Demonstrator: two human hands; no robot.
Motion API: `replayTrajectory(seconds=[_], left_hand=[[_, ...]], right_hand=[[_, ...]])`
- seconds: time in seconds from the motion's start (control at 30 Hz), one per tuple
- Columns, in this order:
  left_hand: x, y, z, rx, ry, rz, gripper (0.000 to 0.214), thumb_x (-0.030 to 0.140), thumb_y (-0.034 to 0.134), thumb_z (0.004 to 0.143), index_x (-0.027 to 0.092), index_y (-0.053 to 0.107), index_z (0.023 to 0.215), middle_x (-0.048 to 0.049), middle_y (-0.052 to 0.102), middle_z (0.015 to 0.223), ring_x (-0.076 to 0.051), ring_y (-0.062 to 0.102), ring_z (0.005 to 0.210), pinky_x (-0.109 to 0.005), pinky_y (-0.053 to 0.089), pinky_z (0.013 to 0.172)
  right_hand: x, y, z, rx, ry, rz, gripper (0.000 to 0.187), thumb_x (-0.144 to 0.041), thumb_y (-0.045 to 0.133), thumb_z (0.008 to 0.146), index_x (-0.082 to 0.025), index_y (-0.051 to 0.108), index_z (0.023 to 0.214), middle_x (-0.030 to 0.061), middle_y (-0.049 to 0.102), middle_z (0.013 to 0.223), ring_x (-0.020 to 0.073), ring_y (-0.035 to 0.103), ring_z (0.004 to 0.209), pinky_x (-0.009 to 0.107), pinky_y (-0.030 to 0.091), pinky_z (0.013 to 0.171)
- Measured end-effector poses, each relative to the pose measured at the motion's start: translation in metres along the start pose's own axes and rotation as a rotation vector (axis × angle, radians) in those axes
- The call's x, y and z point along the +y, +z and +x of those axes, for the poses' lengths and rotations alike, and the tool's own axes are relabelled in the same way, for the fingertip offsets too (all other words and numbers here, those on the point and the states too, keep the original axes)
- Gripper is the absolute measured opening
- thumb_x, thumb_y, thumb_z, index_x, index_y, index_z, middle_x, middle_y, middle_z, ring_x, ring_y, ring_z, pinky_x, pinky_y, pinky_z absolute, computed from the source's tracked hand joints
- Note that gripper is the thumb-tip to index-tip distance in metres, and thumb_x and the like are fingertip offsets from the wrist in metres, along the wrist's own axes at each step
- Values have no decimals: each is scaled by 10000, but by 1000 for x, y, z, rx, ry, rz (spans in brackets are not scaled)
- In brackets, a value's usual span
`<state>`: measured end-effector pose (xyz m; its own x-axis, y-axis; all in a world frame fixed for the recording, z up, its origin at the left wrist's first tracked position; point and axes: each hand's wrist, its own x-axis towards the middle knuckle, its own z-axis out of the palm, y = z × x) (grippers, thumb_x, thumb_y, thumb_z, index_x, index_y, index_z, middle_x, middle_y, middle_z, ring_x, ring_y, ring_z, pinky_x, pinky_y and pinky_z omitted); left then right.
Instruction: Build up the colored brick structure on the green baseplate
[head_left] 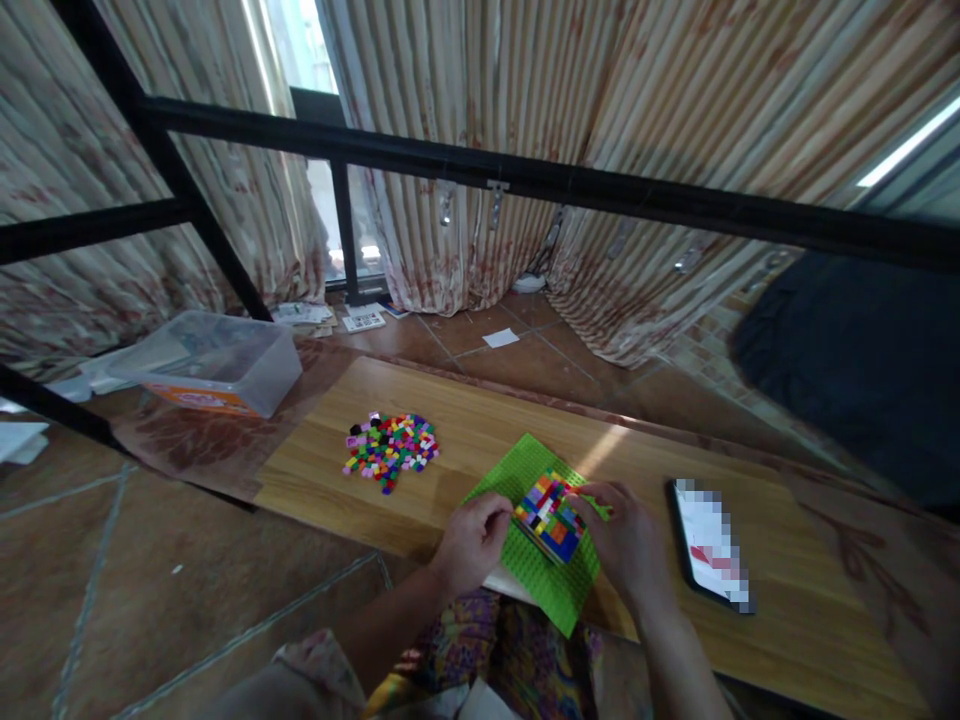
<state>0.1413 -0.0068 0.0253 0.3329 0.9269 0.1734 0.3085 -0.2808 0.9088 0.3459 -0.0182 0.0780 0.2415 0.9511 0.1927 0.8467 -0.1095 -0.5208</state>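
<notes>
Over the green plate point(529, 458) on the table point(465, 425), my brick build point(553, 520) sits between my hands: my left hand point(471, 545) curls at its left corner and my right hand point(626, 540) bends round its right side, seemingly to steady it, though I cannot tell whether either grips. Loose bricks point(397, 447) lie left and the phone point(709, 545) right, perhaps to leave me elbow room.

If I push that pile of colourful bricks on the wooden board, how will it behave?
The pile of bricks would probably scatter, since it looks loose. Each brick is likely light, being far smaller than the phone. Their blocky shapes suggest sliding rather than rolling.
</notes>
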Motion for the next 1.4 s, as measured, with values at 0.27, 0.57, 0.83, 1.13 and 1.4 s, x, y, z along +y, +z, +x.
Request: replayTrajectory(seconds=[0.27, 0.57, 0.83, 1.13, 1.4], left_hand=[[-3, 2, -1, 7, -8, 2, 155, 219, 456, 908, 191, 605, 874, -18, 627, 799, -145, 584, 781, -229, 425, 698], [-2, 1, -1, 4, -2, 11, 165, 219, 448, 913, 187, 604, 868, -19, 622, 795, -142, 577, 765, -230, 416, 682], [0, 2, -1, 12, 18, 24, 166, 205, 448, 907, 182, 608, 871, -20, 623, 783, -141, 575, 749, -231, 413, 676], [-2, 2, -1, 19, 25, 43, 157, 204, 451, 902, 186, 605, 878, -24, 630, 792, -149, 582, 765, -240, 425, 691], [-2, 2, -2, 11, 9, 24, 151, 212, 452, 900, 195, 601, 883, -19, 627, 790, -148, 582, 763, -236, 433, 695]], right_hand=[[2, -8, 2, -70, -52, -52, 296, -407, 486, 856, -209, 699, 802, 48, 649, 861, 192, 623, 768, 295, 408, 676], [-4, -8, 12, -145, -81, -109, 294, -398, 495, 865, -209, 703, 778, 33, 644, 803, 177, 630, 722, 280, 392, 653], [-1, -4, 8, -147, -22, 30, 306, -439, 512, 843, -209, 711, 804, 36, 663, 831, 166, 632, 700, 274, 411, 651], [1, 0, 12, -175, 9, 53, 261, -402, 553, 812, -199, 715, 789, 34, 664, 818, 155, 620, 667, 272, 420, 654], [4, 0, 16, -203, -40, 33, 284, -412, 537, 824, -208, 728, 771, 40, 692, 799, 161, 634, 693, 256, 411, 633]])
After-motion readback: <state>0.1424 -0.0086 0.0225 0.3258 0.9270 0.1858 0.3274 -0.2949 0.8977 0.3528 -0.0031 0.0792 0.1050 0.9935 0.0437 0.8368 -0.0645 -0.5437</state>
